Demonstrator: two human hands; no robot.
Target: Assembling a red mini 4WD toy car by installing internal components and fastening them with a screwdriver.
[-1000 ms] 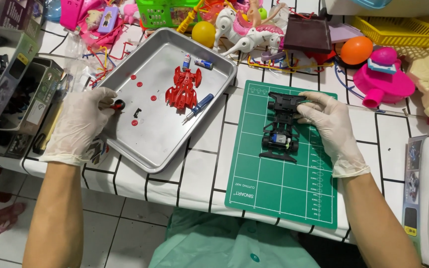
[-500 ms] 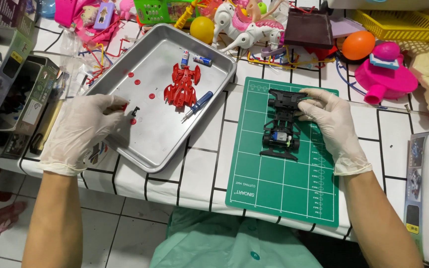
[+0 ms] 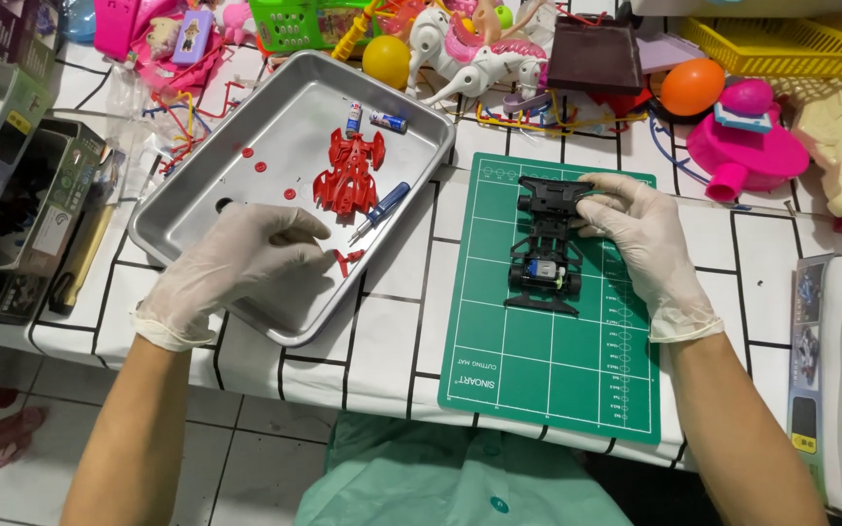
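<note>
My tabletop [image 3: 392, 321] is white with black grid lines; grey floor tiles show at lower left. My left hand [image 3: 236, 268] rests in the metal tray [image 3: 285, 107] at centre left, fingers curled around nothing I can see. My right hand [image 3: 640, 239] pinches the black toy car chassis [image 3: 543, 248], which lies on the green cutting mat [image 3: 548, 360] right of centre. Bright toys crowd the top edge.

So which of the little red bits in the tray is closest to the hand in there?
The small red bracket-shaped piece right by the left hand's fingertips. The round red dots lie farther up the metal tray, and the red car body sits farther still.
</note>
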